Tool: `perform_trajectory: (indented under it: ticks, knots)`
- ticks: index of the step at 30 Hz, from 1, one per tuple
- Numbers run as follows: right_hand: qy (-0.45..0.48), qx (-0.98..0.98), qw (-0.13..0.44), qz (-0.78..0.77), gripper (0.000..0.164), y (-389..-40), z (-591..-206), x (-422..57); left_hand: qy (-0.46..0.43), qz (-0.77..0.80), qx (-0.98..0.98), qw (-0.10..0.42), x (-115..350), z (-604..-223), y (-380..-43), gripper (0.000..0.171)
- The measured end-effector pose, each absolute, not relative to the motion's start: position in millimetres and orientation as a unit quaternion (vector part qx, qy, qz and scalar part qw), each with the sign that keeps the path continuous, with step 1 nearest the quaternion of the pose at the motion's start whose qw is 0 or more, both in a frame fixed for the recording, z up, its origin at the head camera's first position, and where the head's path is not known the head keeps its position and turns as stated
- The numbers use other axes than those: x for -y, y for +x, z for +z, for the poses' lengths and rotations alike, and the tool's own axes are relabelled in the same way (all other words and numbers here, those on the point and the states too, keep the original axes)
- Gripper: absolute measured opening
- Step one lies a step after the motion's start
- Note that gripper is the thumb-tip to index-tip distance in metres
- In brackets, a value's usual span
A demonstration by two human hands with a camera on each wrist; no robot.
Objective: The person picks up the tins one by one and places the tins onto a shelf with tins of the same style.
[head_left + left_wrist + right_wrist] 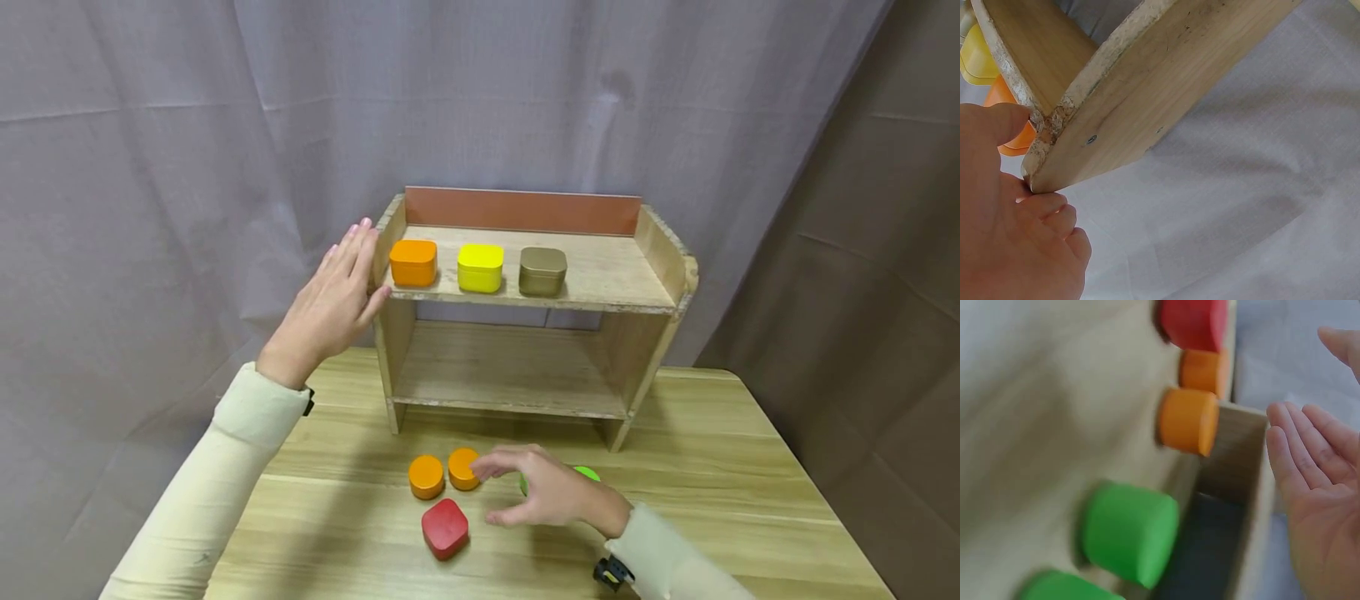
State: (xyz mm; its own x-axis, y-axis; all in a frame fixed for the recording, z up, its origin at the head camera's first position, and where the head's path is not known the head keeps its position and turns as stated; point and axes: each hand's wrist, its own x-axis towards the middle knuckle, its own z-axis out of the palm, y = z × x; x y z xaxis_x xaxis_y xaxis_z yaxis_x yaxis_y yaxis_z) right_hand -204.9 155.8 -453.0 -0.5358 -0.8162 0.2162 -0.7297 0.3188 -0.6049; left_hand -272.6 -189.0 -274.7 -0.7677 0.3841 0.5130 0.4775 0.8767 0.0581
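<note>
My left hand point(330, 293) lies along the left side panel of a small wooden shelf point(517, 410), fingers straight; its thumb point(1007, 119) touches the panel's front edge. On the top board, beside that hand, stands an orange rounded-square block point(413, 263), then a yellow one point(480, 268) and an olive one point(542, 272). Over the table my right hand point(551, 487) holds nothing, thumb and fingers spread apart. Two orange round blocks point(426, 477) and a red rounded-square block point(446, 529) lie to its left. Green round blocks point(1129, 531) are partly hidden behind it in the head view.
The shelf stands at the back of a light wooden table point(720, 500). It has a lower board point(510, 367) and a brown back strip point(525, 210). A grey curtain point(300, 108) hangs behind, and a darker one point(862, 292) hangs on the right.
</note>
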Motion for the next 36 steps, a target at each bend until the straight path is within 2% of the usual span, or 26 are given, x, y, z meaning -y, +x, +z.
perform_trajectory:
  ticks: [7,12,25,36]
  knots:
    - [-0.457,-0.815,0.114,-0.337,0.057,-202,-491,-140,-0.227,-0.093,0.937,0.248,189,-275,-272,0.077]
    - [-0.449,-0.822,0.123,-0.329,0.057,-202,-506,-133,-0.23,-0.092,0.936,0.249,188,-274,-272,0.077]
    - [-0.449,-0.839,0.122,-0.282,0.061,-206,-512,-116,-0.226,-0.093,0.938,0.247,189,-274,-271,0.077]
    - [-0.454,-0.833,0.107,-0.297,0.053,-208,-514,-111,-0.227,-0.093,0.937,0.25,189,-275,-272,0.077]
